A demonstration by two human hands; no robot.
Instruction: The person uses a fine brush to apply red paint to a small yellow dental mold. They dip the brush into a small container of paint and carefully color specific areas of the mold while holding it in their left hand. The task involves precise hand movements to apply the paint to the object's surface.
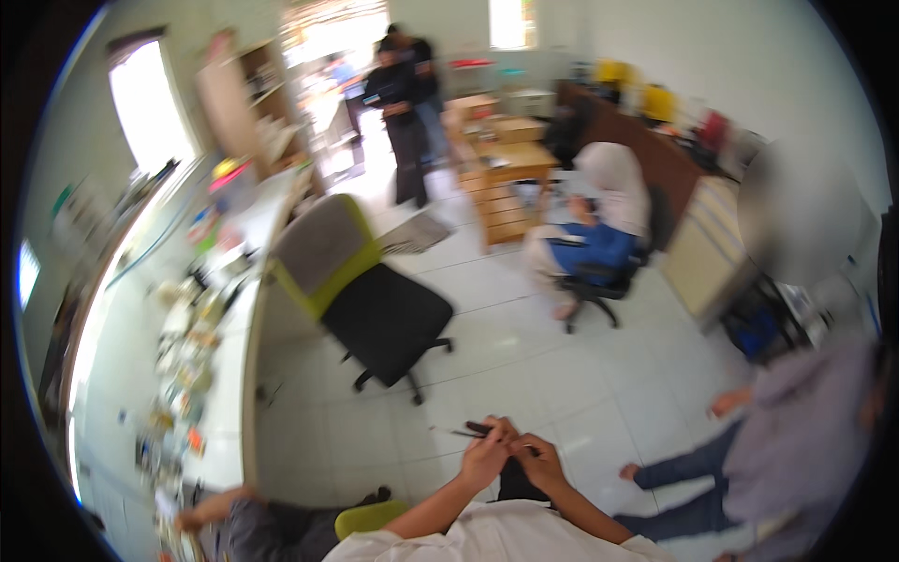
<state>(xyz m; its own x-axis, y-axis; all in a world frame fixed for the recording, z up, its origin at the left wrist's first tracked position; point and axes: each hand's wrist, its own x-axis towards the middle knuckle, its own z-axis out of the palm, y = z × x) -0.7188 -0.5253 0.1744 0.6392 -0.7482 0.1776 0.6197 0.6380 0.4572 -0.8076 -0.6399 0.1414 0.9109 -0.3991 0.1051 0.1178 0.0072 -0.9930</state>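
above the white tiled floor [524, 375], near the lower edge, a thin dark tool [473, 430] is being pinched by the curled fingers [496, 440] of the left hand [487, 457]. it is being touched by the right hand [541, 461], fingers bent together; the black office chair [384, 318] is being left apart.

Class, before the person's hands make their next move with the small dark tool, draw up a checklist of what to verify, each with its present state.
1. Left hand grips the small dark tool: ok.
2. Right hand meets the left hand: ok.
3. What the right hand's fingers hold: cannot tell, blurred.
4. Tool tip points away from the seated person at right: ok.
5. Office chair stands apart from the hands: ok.
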